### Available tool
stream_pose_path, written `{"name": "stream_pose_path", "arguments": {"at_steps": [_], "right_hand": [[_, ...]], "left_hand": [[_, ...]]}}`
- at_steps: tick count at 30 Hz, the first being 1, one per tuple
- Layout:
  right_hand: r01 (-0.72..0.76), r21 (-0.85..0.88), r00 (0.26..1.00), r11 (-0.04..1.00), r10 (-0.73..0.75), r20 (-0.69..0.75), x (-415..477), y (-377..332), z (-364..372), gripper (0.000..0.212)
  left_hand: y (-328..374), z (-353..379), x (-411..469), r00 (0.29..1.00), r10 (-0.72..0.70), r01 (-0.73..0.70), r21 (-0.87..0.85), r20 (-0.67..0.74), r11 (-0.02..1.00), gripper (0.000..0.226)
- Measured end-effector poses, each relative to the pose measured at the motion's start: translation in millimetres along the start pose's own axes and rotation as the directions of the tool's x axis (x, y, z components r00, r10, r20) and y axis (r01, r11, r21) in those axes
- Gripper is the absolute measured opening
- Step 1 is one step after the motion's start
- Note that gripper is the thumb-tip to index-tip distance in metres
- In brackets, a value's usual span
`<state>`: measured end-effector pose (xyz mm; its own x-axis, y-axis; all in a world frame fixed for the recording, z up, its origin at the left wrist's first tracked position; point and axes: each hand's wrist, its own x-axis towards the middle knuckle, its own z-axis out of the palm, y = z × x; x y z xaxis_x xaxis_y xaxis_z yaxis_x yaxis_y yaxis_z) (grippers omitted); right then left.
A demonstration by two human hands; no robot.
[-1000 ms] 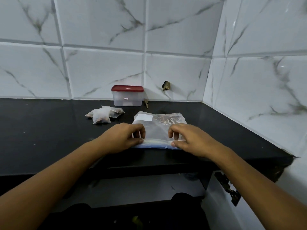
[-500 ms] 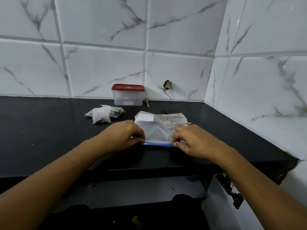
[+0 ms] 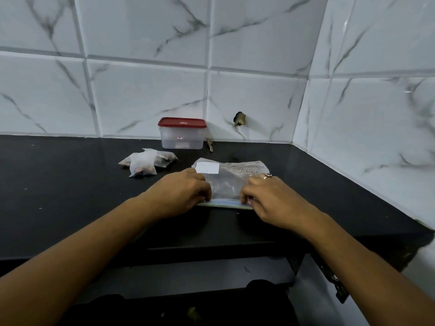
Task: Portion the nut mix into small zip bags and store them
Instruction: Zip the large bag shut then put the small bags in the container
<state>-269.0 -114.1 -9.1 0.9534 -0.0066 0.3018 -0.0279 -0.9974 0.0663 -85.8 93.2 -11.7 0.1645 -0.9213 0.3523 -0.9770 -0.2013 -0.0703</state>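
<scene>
1. The left hand (image 3: 181, 194) and right hand (image 3: 270, 201) sit at the near edge of the large zip bag (image 3: 226, 182), one at each end of its blue zip strip (image 3: 226, 204). Both have curled fingers pinching that strip. The right hand wears a ring (image 3: 267, 176).
2. The large zip bag lies flat on the black tabletop (image 3: 70, 184) with its mouth towards the person and a white label (image 3: 207, 167) at its far left corner. Dark contents, probably the nut mix, show through the middle.
3. The step seems to be working the seal, though I cannot tell whether it is being pressed shut or pulled open. If shut, it would be best to keep the bag flat with the mix away from the strip. Air should be pressed out first, then the pinch run from one end to the other so no gap is left.
4. Beyond the bag and to its left, a cluster of small bags (image 3: 146, 162) rests on the tabletop, apparently already filled.
5. Directly behind the bag's left end stands a red-lidded container (image 3: 181, 135), closed, against the tiled wall (image 3: 141, 90). It is a likely place for storing the portions.
</scene>
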Motion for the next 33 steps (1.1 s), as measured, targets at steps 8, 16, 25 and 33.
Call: {"name": "stream_pose_path", "arguments": {"at_steps": [8,16,25,33], "right_hand": [[-0.028,0.122,0.997,0.992,0.020,0.068,0,8,-9,0.021],[-0.059,0.055,0.998,0.997,0.060,-0.032,7,8,-2,0.014],[0.018,-0.013,0.996,1.000,-0.019,-0.090,13,13,12,0.015],[0.031,0.076,0.994,0.997,-0.023,-0.108,14,22,10,0.008]], "left_hand": [[-6,-7,6,0.997,-0.013,0.019,-0.073,0.073,0.997,0.020],[-3,0,18,0.987,-0.114,0.122,-0.072,0.114,0.990,0.012],[-12,7,18,0.999,0.047,-0.047,0.027,0.004,0.999,0.029],[-15,-3,23,0.997,-0.021,0.029,-0.106,0.074,0.994,0.017]]}}
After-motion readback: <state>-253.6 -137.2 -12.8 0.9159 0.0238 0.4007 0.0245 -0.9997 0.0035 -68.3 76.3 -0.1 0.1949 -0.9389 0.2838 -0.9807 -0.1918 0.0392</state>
